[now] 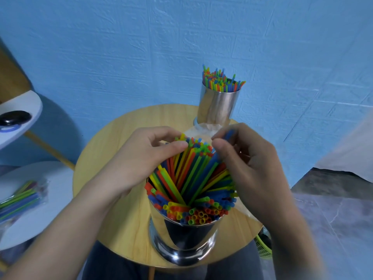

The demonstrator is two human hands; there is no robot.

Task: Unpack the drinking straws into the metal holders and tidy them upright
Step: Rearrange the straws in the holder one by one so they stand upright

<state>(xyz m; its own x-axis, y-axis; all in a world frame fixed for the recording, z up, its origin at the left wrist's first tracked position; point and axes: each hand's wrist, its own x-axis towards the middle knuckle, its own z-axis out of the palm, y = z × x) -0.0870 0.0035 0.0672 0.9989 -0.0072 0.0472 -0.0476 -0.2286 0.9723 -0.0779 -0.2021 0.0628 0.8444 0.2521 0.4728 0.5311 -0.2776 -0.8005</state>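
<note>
A shiny metal holder (182, 239) stands at the near edge of the round wooden table (113, 219), packed with colourful straws (191, 178) that lean away from me. My left hand (141, 158) rests on the left side of the bundle, thumb and fingers pinching the straw tips. My right hand (248, 158) is at the right side and pinches a blue straw (229, 135) near its top. A second metal holder (218, 106) with upright straws (221, 80) stands at the far edge of the table.
An empty clear plastic wrapper (201, 129) lies on the table between the two holders. On a white round table (40, 199) to the left lies a packet of straws (20, 197). A blue wall is behind. A green basket (263, 247) sits on the floor at right.
</note>
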